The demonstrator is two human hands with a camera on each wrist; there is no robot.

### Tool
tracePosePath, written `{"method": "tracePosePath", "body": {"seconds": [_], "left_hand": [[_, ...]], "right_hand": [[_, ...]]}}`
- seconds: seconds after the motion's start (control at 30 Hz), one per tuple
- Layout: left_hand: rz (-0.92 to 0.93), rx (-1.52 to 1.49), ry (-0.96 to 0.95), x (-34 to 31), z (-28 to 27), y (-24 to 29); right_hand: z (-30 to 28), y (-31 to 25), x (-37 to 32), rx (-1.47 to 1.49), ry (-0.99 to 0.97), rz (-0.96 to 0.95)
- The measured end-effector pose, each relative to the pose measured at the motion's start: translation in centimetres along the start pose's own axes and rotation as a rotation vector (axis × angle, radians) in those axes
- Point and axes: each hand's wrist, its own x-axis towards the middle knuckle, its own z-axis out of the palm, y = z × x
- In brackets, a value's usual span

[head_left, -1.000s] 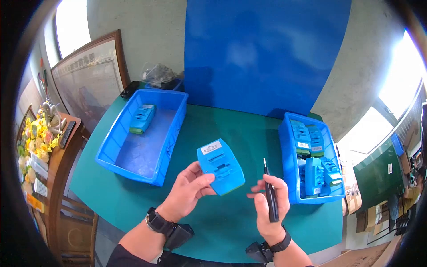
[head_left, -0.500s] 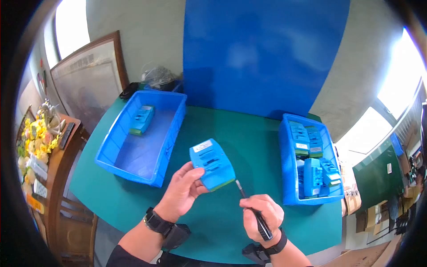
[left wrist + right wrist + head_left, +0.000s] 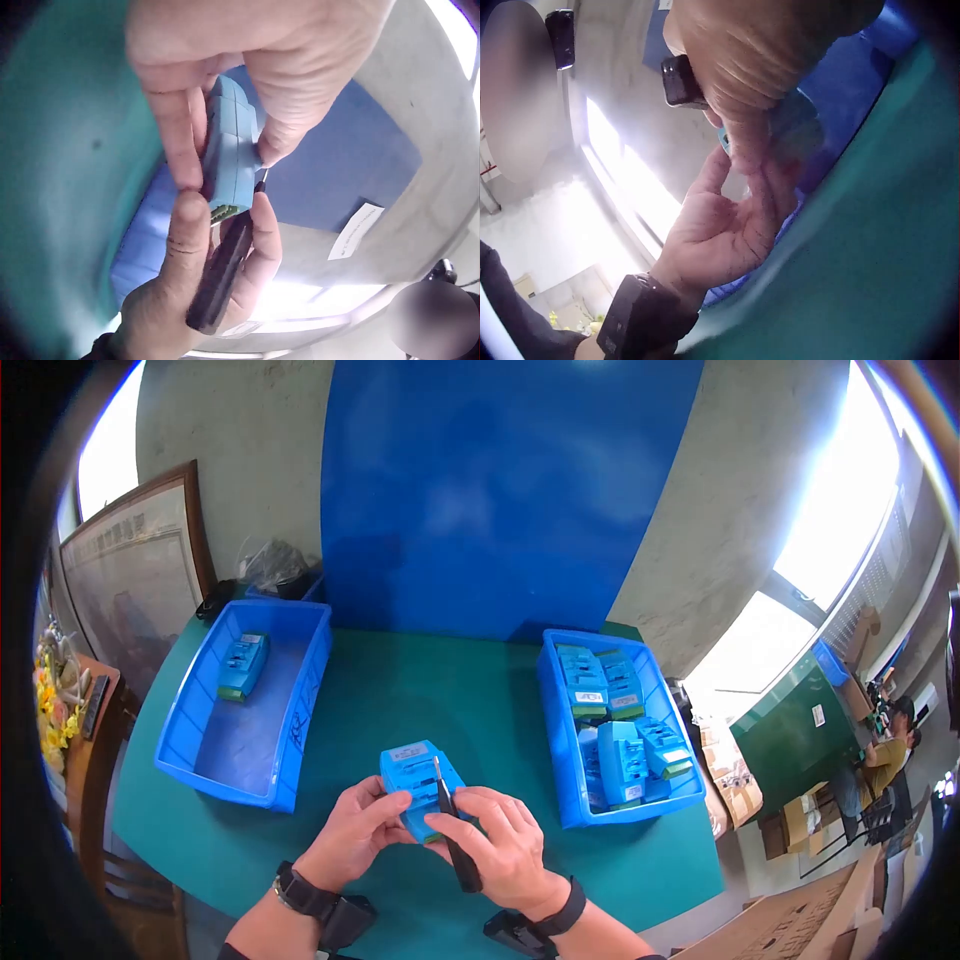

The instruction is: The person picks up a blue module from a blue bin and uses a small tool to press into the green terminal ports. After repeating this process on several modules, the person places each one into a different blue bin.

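Observation:
My left hand (image 3: pixel 345 835) grips a blue plastic module (image 3: pixel 403 768) by its side, thumb on the slotted face. The module has a white label near its upper edge, and the left wrist view shows a green strip (image 3: pixel 225 214) at its end. In my right hand (image 3: pixel 512 855) is a screwdriver (image 3: pixel 461 863) with a black handle and thin metal shaft, its tip lying over the module's face. Thumb and fingers of that hand also touch the module's near edge. In the right wrist view the hands hide most of the module; the handle end (image 3: pixel 681 81) sticks out.
On the green table (image 3: pixel 430 680), a blue bin (image 3: pixel 300 745) at left contains one blue module (image 3: pixel 243 665). The blue bin (image 3: pixel 600 818) at right contains several similar modules (image 3: pixel 622 760). A blue panel (image 3: pixel 500 490) stands behind. A person (image 3: pixel 885 760) sits at far right.
My right hand has come left and up to the module, bringing the screwdriver over its face. The left hand has tilted and lowered the module. The head view has swung right.

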Motion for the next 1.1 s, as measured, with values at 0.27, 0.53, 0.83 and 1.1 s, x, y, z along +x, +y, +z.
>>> {"method": "tracePosePath", "body": {"seconds": [0.27, 0.53, 0.83, 1.1], "left_hand": [[-0.004, 0.019, -0.088, -0.1, -1.0, -0.1], [-0.051, 0.144, -0.039, -0.1, -0.5, 0.0], [-0.133, 0.146, -0.089, -0.7, 0.2, -0.2], [0.012, 0.205, -0.133, -1.3, 0.3, 1.1]], "right_hand": [[-0.8, 0.3, -0.8, -0.124, 0.051, -0.055], [-5.4, 4.1, 0.5, -0.384, 0.617, 0.290], [-7.6, 7.9, -1.0, -0.512, 0.382, 0.552], [-2.5, 4.0, 0.3, -0.263, 0.370, 0.164]]}}
